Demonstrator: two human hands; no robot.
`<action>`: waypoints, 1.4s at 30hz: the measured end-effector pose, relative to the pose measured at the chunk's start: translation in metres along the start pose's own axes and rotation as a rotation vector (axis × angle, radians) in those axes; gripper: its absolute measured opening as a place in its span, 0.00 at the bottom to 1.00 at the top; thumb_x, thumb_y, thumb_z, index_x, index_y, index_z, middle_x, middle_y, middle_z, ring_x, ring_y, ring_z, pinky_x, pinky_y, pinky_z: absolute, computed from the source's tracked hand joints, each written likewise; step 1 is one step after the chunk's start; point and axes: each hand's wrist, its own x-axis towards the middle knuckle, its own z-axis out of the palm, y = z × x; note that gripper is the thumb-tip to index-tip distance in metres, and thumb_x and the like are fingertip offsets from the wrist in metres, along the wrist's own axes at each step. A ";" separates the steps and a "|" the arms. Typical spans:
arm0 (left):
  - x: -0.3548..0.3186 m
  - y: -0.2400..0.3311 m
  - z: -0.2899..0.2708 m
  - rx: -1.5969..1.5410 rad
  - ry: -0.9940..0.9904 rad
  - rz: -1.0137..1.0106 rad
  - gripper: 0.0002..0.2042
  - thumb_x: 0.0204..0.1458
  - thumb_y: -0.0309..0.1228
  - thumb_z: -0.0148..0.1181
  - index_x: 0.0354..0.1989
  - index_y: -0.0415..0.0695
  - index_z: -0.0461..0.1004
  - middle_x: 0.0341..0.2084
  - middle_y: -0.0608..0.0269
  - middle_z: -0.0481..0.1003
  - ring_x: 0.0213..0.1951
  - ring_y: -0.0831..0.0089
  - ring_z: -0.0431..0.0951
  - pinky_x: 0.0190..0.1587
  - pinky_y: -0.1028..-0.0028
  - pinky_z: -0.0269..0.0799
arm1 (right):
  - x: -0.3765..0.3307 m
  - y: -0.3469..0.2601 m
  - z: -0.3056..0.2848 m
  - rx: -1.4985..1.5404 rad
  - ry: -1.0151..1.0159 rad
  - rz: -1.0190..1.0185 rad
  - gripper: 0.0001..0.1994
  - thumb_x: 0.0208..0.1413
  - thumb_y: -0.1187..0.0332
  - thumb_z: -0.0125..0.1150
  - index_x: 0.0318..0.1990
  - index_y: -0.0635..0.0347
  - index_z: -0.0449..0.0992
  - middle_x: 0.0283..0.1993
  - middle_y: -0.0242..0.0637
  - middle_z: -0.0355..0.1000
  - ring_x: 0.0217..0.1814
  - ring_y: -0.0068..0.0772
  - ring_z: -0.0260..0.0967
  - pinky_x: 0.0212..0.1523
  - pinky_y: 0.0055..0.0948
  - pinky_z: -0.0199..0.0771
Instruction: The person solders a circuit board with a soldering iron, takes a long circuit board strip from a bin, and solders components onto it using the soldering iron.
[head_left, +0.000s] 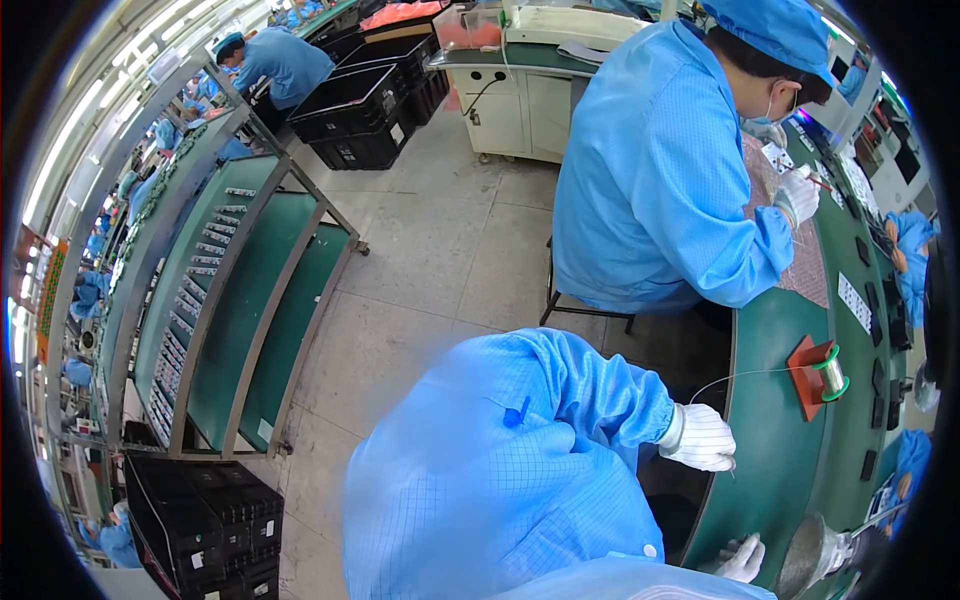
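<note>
My left hand (700, 438), in a white glove at the end of a blue sleeve, is at the edge of the green bench (775, 470). It pinches a thin solder wire (740, 375) that runs to a spool (830, 372) on a red stand. Only part of my right hand (742, 558), also in a white glove, shows at the lower edge. It lies beside a grey metal holder (810, 555). Whether it holds anything is hidden.
A co-worker in a blue coat and cap (660, 170) sits on a stool at the same bench, gloved hand on a board. Green shelving racks (240, 300) stand on the left. Black crates (210, 530) are stacked below them, and more (365, 100) stand at the back.
</note>
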 end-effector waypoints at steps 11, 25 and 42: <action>0.056 -0.009 0.000 -0.021 -0.038 -0.058 0.15 0.50 0.40 0.59 0.35 0.40 0.67 0.20 0.53 0.74 0.27 0.52 0.78 0.30 0.58 0.73 | -0.007 -0.017 0.029 -0.117 0.170 -0.179 0.17 0.64 0.61 0.50 0.56 0.57 0.74 0.34 0.32 0.74 0.25 0.21 0.64 0.22 0.21 0.62; 0.149 -0.021 0.049 0.200 -0.105 0.130 0.14 0.50 0.41 0.57 0.33 0.41 0.71 0.23 0.55 0.76 0.28 0.55 0.79 0.30 0.58 0.75 | -0.021 -0.029 0.015 0.225 0.112 -0.069 0.14 0.60 0.71 0.56 0.52 0.62 0.74 0.30 0.38 0.75 0.23 0.26 0.67 0.23 0.22 0.68; 0.172 -0.037 0.068 0.217 -0.046 0.536 0.22 0.46 0.51 0.61 0.34 0.43 0.79 0.41 0.52 0.73 0.55 0.51 0.67 0.63 0.53 0.56 | -0.021 -0.028 0.013 0.221 0.170 0.104 0.13 0.57 0.73 0.58 0.49 0.66 0.75 0.30 0.40 0.74 0.22 0.26 0.67 0.22 0.22 0.69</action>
